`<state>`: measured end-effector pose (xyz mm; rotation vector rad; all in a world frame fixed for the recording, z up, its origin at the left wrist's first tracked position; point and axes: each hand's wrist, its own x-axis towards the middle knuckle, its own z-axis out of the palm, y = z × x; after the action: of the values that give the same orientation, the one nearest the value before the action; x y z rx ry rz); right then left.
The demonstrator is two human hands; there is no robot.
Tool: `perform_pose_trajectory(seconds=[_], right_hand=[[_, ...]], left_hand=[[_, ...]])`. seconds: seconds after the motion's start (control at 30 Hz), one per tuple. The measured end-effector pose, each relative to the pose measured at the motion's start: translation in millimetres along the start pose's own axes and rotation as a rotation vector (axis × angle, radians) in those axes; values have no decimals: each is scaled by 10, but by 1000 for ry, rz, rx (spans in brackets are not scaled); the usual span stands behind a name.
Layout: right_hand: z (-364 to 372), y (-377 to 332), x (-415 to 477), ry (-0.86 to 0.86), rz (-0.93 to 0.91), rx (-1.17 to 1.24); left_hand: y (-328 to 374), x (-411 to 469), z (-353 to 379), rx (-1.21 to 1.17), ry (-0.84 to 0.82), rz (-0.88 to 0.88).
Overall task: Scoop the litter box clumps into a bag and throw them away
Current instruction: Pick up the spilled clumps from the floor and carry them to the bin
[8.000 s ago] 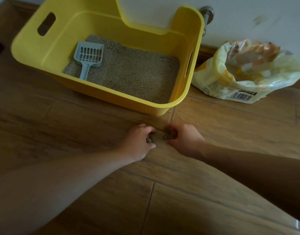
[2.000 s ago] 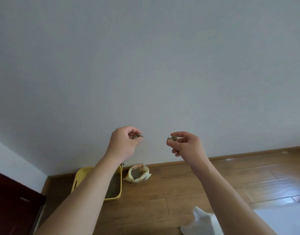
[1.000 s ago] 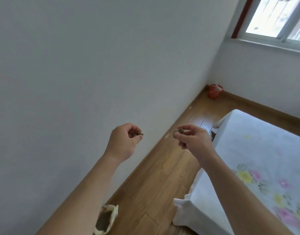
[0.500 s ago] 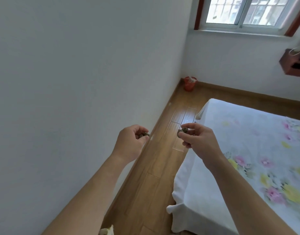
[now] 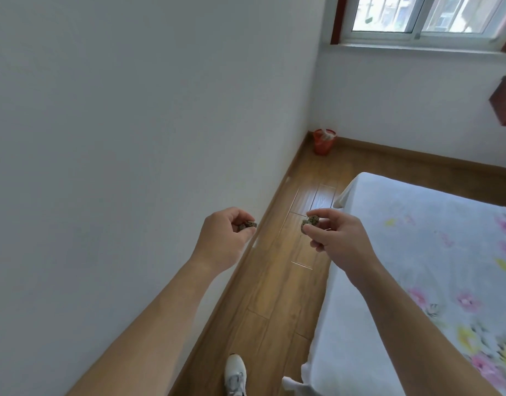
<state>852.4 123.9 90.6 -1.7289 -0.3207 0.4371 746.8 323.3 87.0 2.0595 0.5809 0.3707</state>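
Bed (image 5: pixel 417 252) is filling the right of the frame; red bin (image 5: pixel 323 141) is sitting in the far corner, upper centre. Left hand (image 5: pixel 223 238) and right hand (image 5: pixel 334 238), mid-frame, are each pinching a lump between thumb and curled fingertips: left clump (image 5: pixel 248 225), right clump (image 5: pixel 310 222). Judgement: light and crumbly; a gentle hold around the middle is suiting them, no squeezing. Versus half a second earlier: the bag is no longer showing at the bottom edge; a shoe (image 5: pixel 236 375) is showing there.

Two clumps (image 5: pixel 311 222) — one each in left hand (image 5: pixel 221 241) and right hand (image 5: pixel 336 238). One red bin (image 5: pixel 323 141), one bed (image 5: pixel 417 267), one window (image 5: pixel 423 15), one white shoe (image 5: pixel 235 375).
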Motion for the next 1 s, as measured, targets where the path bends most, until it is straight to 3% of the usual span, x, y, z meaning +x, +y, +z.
perform_pose_trajectory(seconds=[0.33,0.67,1.0], right_hand=[[18,-27,1125,197,-20,-111],[-435,59,2205,368,36,-131],[-1248,-43,3910,341,27,-166]], left_hand=[[-75,1521,246,-64,-122,82],[190,2898,986,-66,-300,186],[692,4447,1736,-26,-229,219]])
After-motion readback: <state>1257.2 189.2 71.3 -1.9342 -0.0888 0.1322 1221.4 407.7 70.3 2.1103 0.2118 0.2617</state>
